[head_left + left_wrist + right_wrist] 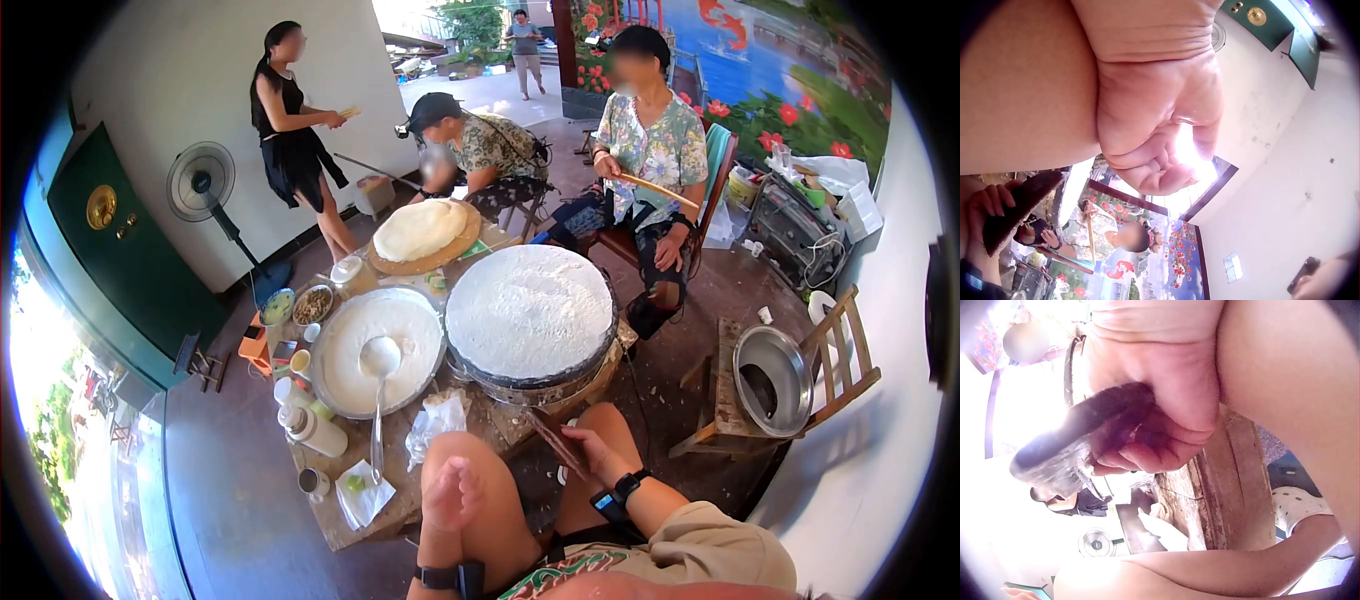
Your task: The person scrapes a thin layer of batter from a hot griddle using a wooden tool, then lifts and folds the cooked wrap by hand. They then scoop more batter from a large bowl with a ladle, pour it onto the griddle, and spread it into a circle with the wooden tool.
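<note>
My right hand (pixel 602 458) grips a flat dark-brown scraper board (pixel 556 440), held over my right leg near the table's edge. In the right wrist view the fingers curl round the scraper board (pixel 1079 434). Over my left thigh rests my left hand (pixel 455 494), palm up, its fingers loosely curled with nothing in them; the left wrist view also shows this hand (pixel 1154 125) holding nothing. Just ahead is a round griddle (pixel 490 388) covered by a white, powdery-looking layer (pixel 530 310). To its left sits a wide basin (pixel 428 388) of white batter, a metal ladle (pixel 380 356) lying in it.
On the wooden table (pixel 345 530) are a white bottle (pixel 318 432), a metal cup (pixel 314 484), crumpled tissue (pixel 438 428) and bowls of fillings. A flatbread (pixel 418 230) lies on a round board behind. A steel bowl (pixel 800 395) stands on a chair at right. Several people are around.
</note>
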